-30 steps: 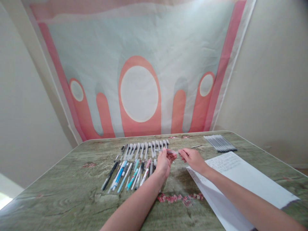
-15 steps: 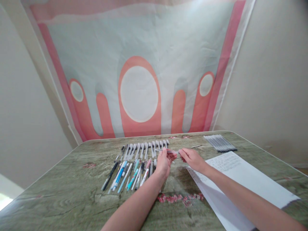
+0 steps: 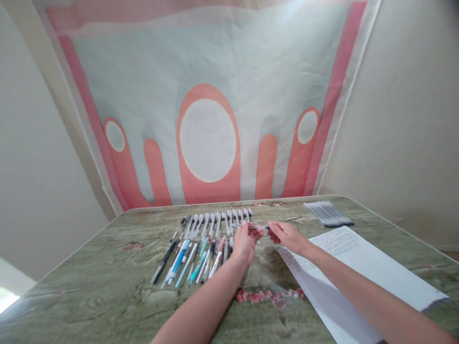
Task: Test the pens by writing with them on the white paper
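Observation:
My left hand (image 3: 244, 242) is raised over the table with its fingers pinched round a thin pen (image 3: 241, 224) held level. My right hand (image 3: 288, 236) is closed on the pen's right end, a small dark tip or cap between its fingertips. Both hands hover just right of two rows of pens: a far row of white and grey pens (image 3: 214, 221) and a near row of blue, teal, black and pink pens (image 3: 190, 260).
A white sheet of paper (image 3: 362, 272) with handwriting lies under my right forearm. A bundle of grey refills or pens (image 3: 328, 213) lies at the far right of the green patterned table (image 3: 107, 286). A pink and pale blue cloth (image 3: 208, 105) hangs behind.
Almost nothing has moved. My right hand's fingertips have shifted slightly at the pen's right end, and a dark tip shows there now.

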Action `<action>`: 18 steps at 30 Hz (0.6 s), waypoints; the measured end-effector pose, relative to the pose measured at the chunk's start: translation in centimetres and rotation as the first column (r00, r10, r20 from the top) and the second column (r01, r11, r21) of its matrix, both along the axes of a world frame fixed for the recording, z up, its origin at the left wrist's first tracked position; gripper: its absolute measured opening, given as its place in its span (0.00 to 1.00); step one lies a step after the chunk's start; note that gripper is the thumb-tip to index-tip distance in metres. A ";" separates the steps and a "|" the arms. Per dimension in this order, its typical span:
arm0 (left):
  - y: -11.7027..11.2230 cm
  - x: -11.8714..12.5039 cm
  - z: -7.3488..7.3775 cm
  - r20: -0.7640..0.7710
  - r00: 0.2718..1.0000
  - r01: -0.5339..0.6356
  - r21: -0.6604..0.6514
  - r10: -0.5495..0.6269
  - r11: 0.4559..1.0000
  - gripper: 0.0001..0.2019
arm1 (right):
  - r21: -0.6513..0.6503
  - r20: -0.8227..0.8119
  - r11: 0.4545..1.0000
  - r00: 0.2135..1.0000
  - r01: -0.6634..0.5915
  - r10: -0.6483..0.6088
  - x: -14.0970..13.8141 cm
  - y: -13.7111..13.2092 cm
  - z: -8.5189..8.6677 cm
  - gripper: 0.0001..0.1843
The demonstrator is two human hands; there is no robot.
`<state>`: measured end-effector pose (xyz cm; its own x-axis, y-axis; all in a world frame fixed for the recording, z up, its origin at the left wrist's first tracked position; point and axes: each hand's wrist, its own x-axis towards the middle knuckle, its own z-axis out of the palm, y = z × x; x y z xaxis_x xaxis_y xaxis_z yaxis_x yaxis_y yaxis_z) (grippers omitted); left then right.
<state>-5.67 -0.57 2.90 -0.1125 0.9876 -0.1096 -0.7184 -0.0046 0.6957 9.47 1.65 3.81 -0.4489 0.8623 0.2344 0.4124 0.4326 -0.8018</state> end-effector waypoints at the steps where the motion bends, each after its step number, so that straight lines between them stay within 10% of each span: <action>1: 0.0 -0.1 0.1 0.004 1.000 -0.010 -0.004 0.010 1.000 0.11 | 0.025 -0.004 1.000 1.000 0.005 -0.005 0.1 0.0 0.0 0.20; 18: -0.1 -0.2 0.3 -0.039 0.999 0.008 0.031 -0.007 0.999 0.11 | 0.398 0.115 0.917 0.990 0.031 -0.083 -0.3 -0.9 0.6 0.13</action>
